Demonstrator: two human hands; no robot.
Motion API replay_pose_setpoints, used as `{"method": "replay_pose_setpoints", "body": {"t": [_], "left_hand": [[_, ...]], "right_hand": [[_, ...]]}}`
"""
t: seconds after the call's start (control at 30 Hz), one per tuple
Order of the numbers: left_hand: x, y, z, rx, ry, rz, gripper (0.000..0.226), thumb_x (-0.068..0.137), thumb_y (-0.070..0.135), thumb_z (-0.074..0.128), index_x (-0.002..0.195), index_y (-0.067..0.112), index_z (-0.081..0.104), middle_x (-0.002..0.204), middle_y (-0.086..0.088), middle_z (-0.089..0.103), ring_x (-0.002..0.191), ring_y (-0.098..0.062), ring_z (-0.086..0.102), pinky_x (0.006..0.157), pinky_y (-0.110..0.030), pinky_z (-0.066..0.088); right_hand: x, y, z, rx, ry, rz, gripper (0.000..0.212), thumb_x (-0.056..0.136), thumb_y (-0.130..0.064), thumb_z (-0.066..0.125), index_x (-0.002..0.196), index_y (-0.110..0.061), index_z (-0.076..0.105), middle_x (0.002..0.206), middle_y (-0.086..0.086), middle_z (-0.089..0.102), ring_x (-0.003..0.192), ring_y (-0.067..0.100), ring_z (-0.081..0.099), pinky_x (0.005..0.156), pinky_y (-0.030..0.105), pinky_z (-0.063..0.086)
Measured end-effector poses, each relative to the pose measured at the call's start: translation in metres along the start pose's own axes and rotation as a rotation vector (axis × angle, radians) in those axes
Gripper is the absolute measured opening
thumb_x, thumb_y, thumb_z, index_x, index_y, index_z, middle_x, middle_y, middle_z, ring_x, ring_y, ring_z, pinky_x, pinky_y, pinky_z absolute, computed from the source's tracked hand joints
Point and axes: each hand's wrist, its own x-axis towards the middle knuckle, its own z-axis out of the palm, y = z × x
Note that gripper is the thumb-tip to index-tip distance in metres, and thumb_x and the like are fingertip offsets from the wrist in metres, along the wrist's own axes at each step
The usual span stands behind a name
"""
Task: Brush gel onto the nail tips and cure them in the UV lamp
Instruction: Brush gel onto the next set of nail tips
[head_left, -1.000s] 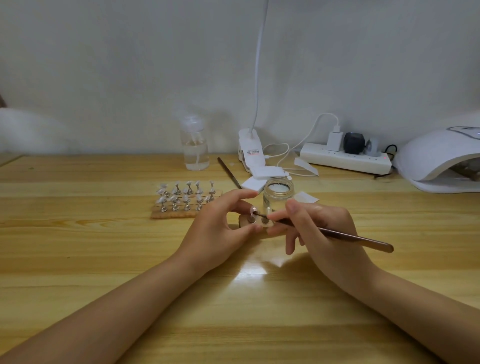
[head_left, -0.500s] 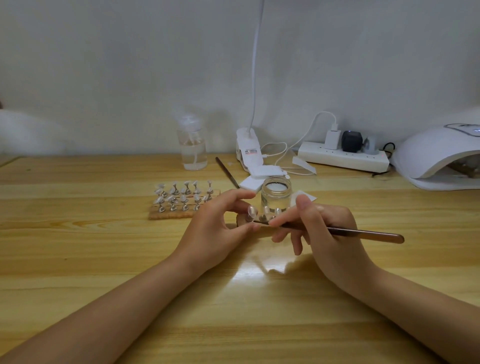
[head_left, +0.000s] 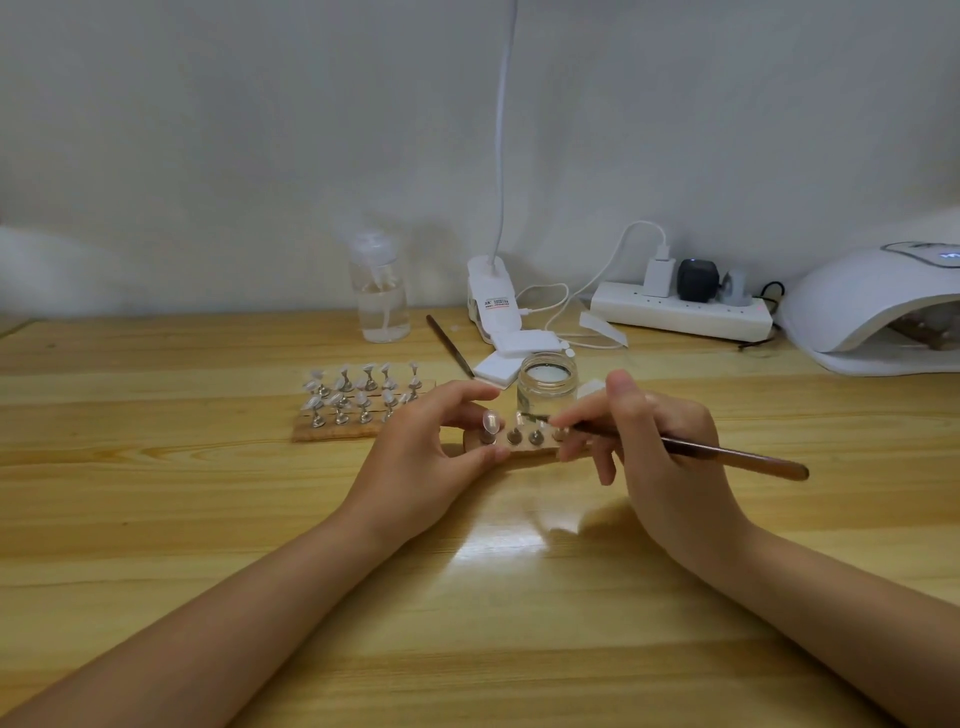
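Nail tips (head_left: 358, 396) on small metal stands fill a cork board at the left of the wooden worktop (head_left: 156, 493), with a clear spray bottle (head_left: 381, 296) behind them near the wall. Just right of that board, the left hand (head_left: 426, 457) curls its thumb and forefinger around one stand carrying a single nail tip (head_left: 491, 419), pinching it at the end of a second, smaller board (head_left: 524, 451) where more stands sit in a row. Behind this board stands an open glass jar (head_left: 547, 382) of clear gel. The right hand (head_left: 660, 452) grips a thin brush (head_left: 691, 449) between bent fingers (head_left: 576, 415), its tip reaching over the row of stands just in front of the jar; its handle points right. At the back right, a white power strip (head_left: 680, 314) lies beside the white UV lamp (head_left: 872, 306).
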Motion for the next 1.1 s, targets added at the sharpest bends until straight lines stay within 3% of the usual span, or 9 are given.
{"method": "replay_pose_setpoints", "body": {"t": [0.1,0.2,0.3,0.47,0.67,0.83,1.1], "left_hand": [[0.0003,-0.0005,-0.0001,0.006,-0.004,-0.004,0.044,0.071,0.009,0.076,0.102,0.032,0.056,0.088,0.008,0.067,0.089,0.006,0.057,0.068,-0.001,0.039],[0.0002,-0.0013,0.0,0.01,-0.006,-0.015,0.043,0.071,0.011,0.076,0.102,0.034,0.055,0.09,0.007,0.068,0.089,0.003,0.059,0.069,-0.002,0.039],[0.0007,-0.0025,0.0,0.011,-0.013,-0.035,0.042,0.072,0.012,0.076,0.102,0.034,0.055,0.092,0.007,0.067,0.09,0.0,0.06,0.069,-0.001,0.037],[0.0003,-0.0039,-0.0003,-0.006,-0.027,-0.068,0.041,0.072,0.013,0.075,0.102,0.033,0.055,0.092,0.006,0.067,0.088,-0.002,0.061,0.069,-0.002,0.038],[0.0007,-0.0026,0.0002,-0.056,-0.039,-0.099,0.04,0.073,0.008,0.074,0.1,0.031,0.056,0.092,0.004,0.066,0.088,-0.003,0.061,0.074,-0.006,0.044],[0.0005,-0.0025,-0.0002,-0.045,-0.043,-0.091,0.04,0.074,0.007,0.073,0.102,0.029,0.056,0.091,0.003,0.066,0.088,-0.004,0.061,0.073,-0.005,0.043],[0.0007,-0.0019,-0.0002,-0.033,-0.04,-0.084,0.039,0.075,0.006,0.073,0.104,0.026,0.057,0.093,0.002,0.066,0.089,-0.002,0.06,0.069,-0.002,0.04]], "right_hand": [[0.0015,0.0023,0.0009,-0.049,-0.02,0.019,0.041,0.096,-0.034,0.041,0.071,-0.018,0.069,0.056,0.001,0.065,0.045,0.006,0.053,0.056,0.01,0.039],[-0.0003,0.002,0.0002,-0.003,-0.02,0.031,0.042,0.091,-0.039,0.047,0.063,-0.018,0.069,0.05,0.006,0.063,0.041,0.004,0.051,0.05,0.009,0.037],[-0.0001,0.0003,-0.0015,0.028,-0.006,0.019,0.045,0.084,-0.047,0.04,0.062,-0.018,0.068,0.05,0.007,0.063,0.038,0.005,0.047,0.047,0.011,0.036],[0.0042,0.0018,-0.0039,-0.006,0.009,0.03,0.043,0.094,-0.037,0.041,0.067,-0.017,0.068,0.054,0.002,0.063,0.049,0.002,0.057,0.053,0.007,0.039],[0.0021,0.0029,-0.0027,0.034,0.005,0.046,0.048,0.091,-0.032,0.041,0.061,-0.006,0.067,0.045,0.005,0.058,0.039,0.003,0.051,0.051,0.005,0.037],[0.0037,0.003,-0.0029,-0.054,-0.001,0.029,0.043,0.091,-0.037,0.039,0.072,-0.013,0.069,0.056,-0.002,0.063,0.048,-0.002,0.055,0.056,0.007,0.039],[0.004,0.0036,-0.0054,0.044,0.046,0.018,0.049,0.088,-0.029,0.037,0.059,-0.005,0.067,0.042,0.009,0.055,0.035,0.003,0.047,0.049,0.006,0.035]]}}
